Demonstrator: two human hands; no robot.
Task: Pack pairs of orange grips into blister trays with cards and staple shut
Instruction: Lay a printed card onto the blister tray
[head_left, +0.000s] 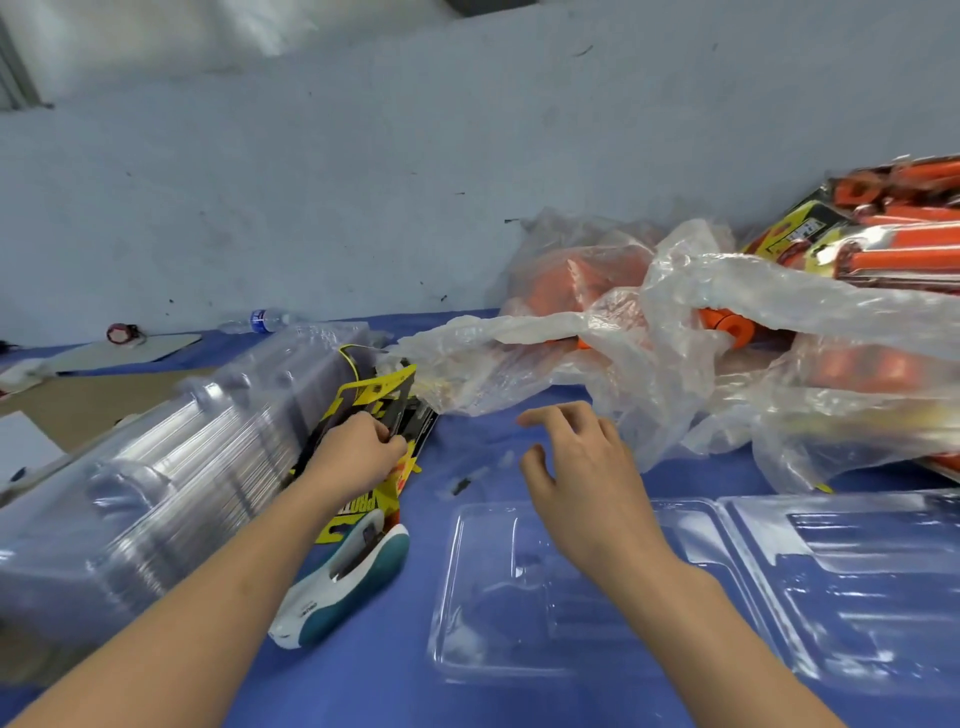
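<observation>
Two joined halves of a clear moulded plastic blister tray (540, 597) lie opened flat on the blue table cover (363, 675), directly in front of you. The plastic is glossy and see-through, with shallow pressed recesses.

Your right hand (582, 467) hangs above the far edge of the tray's left half. Its fingers are spread and relaxed and it grasps nothing.

Your left hand (358, 452) curls its fingers onto the stack of yellow-and-black printed cards (376, 395), which lies left of the tray. A white-and-teal stapler (348, 577) rests across the near end of the cards, just beside your left forearm.

Left of the cards lies a long nested stack of clear blister trays (171, 478) on its side.

The orange cylindrical grips (724, 322) are far right of the cards, inside a crumpled clear plastic bag (675, 395). One grip end shows at the bag's opening; the others appear only as orange shapes through the film. Loose folds of the bag lie between your right hand and the grips.

Beyond the bag, at the far right, sealed packs of orange grips with yellow cards (883, 228) are piled. A clear water bottle with a blue label (260, 319) lies at the back of the table.
</observation>
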